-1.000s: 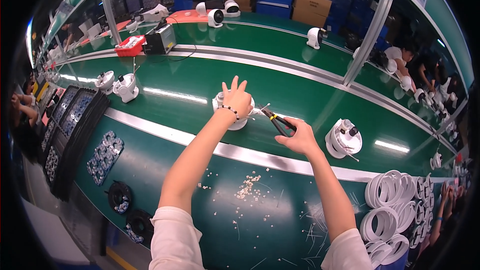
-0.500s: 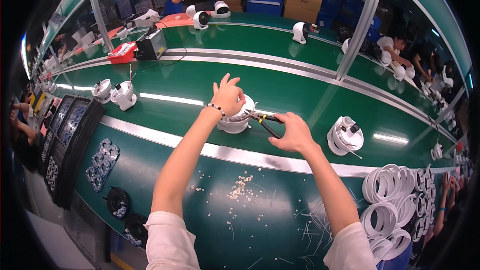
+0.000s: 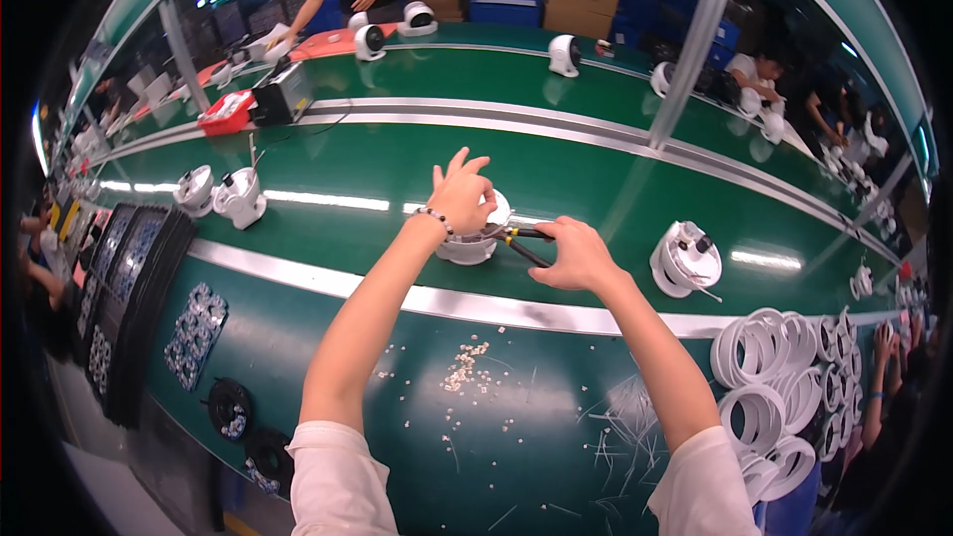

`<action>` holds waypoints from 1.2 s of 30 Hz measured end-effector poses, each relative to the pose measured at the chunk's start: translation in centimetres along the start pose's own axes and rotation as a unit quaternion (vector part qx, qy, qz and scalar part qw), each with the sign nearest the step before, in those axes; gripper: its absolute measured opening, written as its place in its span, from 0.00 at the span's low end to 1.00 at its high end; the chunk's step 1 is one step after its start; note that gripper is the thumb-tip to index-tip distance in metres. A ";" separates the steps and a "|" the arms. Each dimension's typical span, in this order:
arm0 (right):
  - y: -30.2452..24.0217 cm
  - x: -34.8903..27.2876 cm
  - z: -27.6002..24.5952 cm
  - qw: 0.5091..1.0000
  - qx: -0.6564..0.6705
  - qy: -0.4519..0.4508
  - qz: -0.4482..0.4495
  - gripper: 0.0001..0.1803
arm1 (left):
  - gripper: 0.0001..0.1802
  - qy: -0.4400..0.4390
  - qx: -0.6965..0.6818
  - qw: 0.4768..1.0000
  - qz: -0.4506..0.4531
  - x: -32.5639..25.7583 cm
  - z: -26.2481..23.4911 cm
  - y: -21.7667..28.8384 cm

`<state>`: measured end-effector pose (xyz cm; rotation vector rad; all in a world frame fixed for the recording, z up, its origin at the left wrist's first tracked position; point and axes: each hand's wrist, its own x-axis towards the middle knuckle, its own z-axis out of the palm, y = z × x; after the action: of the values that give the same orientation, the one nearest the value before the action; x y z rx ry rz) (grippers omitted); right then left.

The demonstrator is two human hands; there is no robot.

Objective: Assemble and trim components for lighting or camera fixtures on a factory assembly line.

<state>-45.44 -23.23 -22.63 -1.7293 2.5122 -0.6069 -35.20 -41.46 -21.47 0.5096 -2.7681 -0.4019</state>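
Observation:
A white round camera housing (image 3: 469,252) stands on the green belt in front of me, partly covered by my left hand. My left hand (image 3: 463,199) is over its top, thumb and forefinger pinched together and the other fingers raised; whatever the pinch holds is hidden. In my right hand (image 3: 580,256) is a pair of cutting pliers (image 3: 522,248) with black handles and yellow bands. Their jaws reach to the housing's upper rim, close beside my left fingers. Another open white housing (image 3: 685,260) with a black part on top and a thin white strip stands to the right.
Small pale bits (image 3: 467,369) and cut white strips (image 3: 627,412) litter the near table. White rings (image 3: 751,419) are piled at right. Black trays (image 3: 129,288) stand at left, beyond bagged parts (image 3: 195,335). Two housings (image 3: 238,201) sit farther left. A metal post (image 3: 695,50) rises behind the belt.
The view has shifted slightly. The plier handles look closer together, with the jaws still at the housing. Across the belt, a person no longer holds a white camera and reaches sideways.

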 end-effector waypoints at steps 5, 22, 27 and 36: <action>2.0 -2.4 0.1 0.999 0.016 0.046 0.022 0.26 | 0.07 0.154 0.002 0.974 0.168 1.4 1.2 -0.1; -8.2 -35.9 0.3 0.961 0.127 0.194 0.152 0.33 | 0.24 -0.179 -0.123 0.919 0.329 -10.1 1.5 17.8; -6.8 -37.9 2.3 0.971 0.132 0.149 0.132 0.31 | 0.23 -0.171 -0.106 0.950 0.237 -16.0 -3.2 15.4; -6.1 -42.7 1.8 0.977 0.113 0.150 0.103 0.31 | 0.49 -0.258 0.019 0.947 0.190 -36.5 6.3 17.6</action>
<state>-23.27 13.00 -30.39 -1.3659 2.6349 -1.1612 -10.02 -10.27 -30.23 -0.1622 -3.2776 -0.4381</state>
